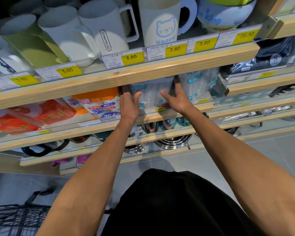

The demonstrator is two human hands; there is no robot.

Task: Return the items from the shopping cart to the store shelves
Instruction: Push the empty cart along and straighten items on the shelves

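A clear pack of disposable plastic cups (151,95) with blue labels stands on the second wooden shelf (174,113), under the upper shelf's front rail. My left hand (129,103) lies against the pack's left side with straight fingers reaching in. My right hand (176,97) lies against its right side, fingers extended and thumb toward the front. Both hands' fingertips are hidden behind the rail above. The black wire shopping cart (15,218) shows at the bottom left corner.
Mugs (102,28) and yellow price tags (131,57) fill the upper shelf. Paper cup packs (99,106) sit left of my hands, another clear cup pack (196,86) to the right. Steel bowls (172,142) sit on lower shelves. Grey tile floor lies below.
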